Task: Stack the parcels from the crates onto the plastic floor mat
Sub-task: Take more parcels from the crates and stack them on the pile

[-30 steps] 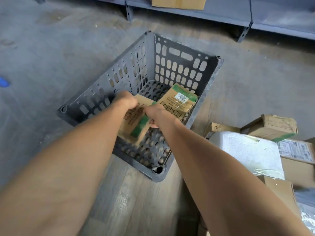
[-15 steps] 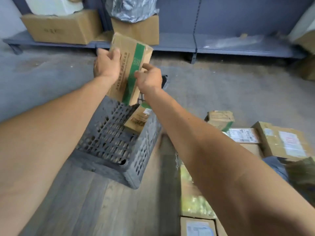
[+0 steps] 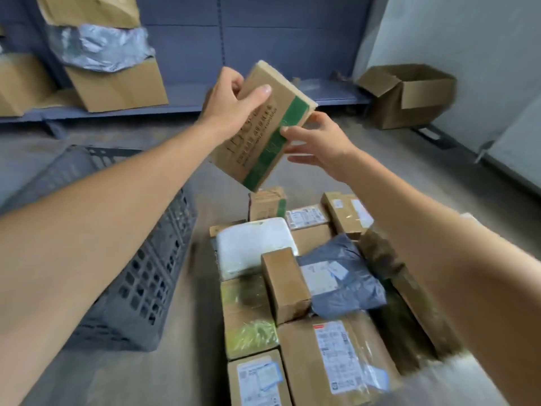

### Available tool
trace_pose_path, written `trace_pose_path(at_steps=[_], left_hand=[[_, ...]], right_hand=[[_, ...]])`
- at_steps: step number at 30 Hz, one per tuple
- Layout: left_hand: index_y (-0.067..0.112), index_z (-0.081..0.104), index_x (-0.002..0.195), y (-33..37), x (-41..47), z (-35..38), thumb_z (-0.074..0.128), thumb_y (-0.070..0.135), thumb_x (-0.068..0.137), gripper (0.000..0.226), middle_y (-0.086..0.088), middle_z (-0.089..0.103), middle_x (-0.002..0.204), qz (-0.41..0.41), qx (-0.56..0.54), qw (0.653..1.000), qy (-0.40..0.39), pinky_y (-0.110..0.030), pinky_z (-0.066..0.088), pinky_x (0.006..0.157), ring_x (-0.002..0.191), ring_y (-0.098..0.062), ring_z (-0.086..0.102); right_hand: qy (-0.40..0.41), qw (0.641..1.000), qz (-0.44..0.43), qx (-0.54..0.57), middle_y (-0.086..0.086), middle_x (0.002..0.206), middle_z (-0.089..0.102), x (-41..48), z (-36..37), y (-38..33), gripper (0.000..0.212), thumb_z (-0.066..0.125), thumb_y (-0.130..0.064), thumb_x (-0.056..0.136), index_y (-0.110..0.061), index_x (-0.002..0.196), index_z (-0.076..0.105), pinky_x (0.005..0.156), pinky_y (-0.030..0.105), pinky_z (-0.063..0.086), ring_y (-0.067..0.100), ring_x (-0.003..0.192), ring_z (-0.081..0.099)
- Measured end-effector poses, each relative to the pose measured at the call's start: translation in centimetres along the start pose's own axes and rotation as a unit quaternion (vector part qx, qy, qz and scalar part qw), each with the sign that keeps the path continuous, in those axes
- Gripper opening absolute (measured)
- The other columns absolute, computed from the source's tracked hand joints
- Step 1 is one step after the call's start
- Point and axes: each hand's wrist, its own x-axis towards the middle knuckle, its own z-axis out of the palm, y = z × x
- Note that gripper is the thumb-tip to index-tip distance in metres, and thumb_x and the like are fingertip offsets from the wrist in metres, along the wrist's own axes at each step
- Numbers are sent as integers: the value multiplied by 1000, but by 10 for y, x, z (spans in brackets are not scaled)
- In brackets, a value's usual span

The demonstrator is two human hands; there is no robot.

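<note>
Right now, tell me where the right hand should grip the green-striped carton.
Pinch the green-striped carton across its thin right edge, near the lower end, coming from the right. The left hand grips its upper end; the flat, tilted carton hangs free below.

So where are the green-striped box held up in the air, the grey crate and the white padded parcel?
green-striped box (image 3: 248,142), head view, its brown printed face.
grey crate (image 3: 143,288), head view, its perforated side wall.
white padded parcel (image 3: 251,247), head view, its top surface.

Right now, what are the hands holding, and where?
A brown cardboard parcel with a green stripe: left hand grips its upper end; right hand touches its striped edge.
</note>
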Motion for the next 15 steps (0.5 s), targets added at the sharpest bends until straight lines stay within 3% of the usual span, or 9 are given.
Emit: trace_pose_path(at_steps=[6, 8, 11, 15], left_hand=[[27, 42, 131, 26, -19, 83, 70, 59, 80, 67, 9, 56, 123, 4, -53, 983, -173, -29, 45, 84, 109, -7, 56], [30, 40, 137, 31, -26, 106, 75, 59, 76, 77, 7, 57, 125, -24, -95, 973, -209, -30, 49, 86, 110, -8, 59], [29, 43, 136, 35, -43, 136, 75, 53, 80, 68, 7, 65, 109, -59, -117, 951, -281, -27, 55, 69, 95, -6, 66], [21, 53, 129, 36, -64, 172, 76, 52, 79, 63, 2, 71, 108, -69, -136, 926, -345, -31, 60, 68, 94, -12, 71]], right_hand=[[-26, 995, 65, -72, 7, 106, 73, -44, -104, 31, 27, 68, -21, 90, -18, 114, 57, 92, 43, 56, 26, 97, 72], [-35, 991, 88, -91, 9, 109, 72, -55, -129, 43, 25, 67, -23, 91, -20, 114, 58, 94, 44, 55, 27, 101, 71], [-38, 981, 121, -143, 10, 117, 69, -69, -162, 62, 44, 71, -24, 88, -21, 127, 51, 93, 43, 55, 24, 102, 70], [-24, 969, 132, -208, 3, 120, 66, -84, -189, 79, 65, 79, -37, 80, -23, 135, 47, 97, 45, 53, 21, 107, 67]])
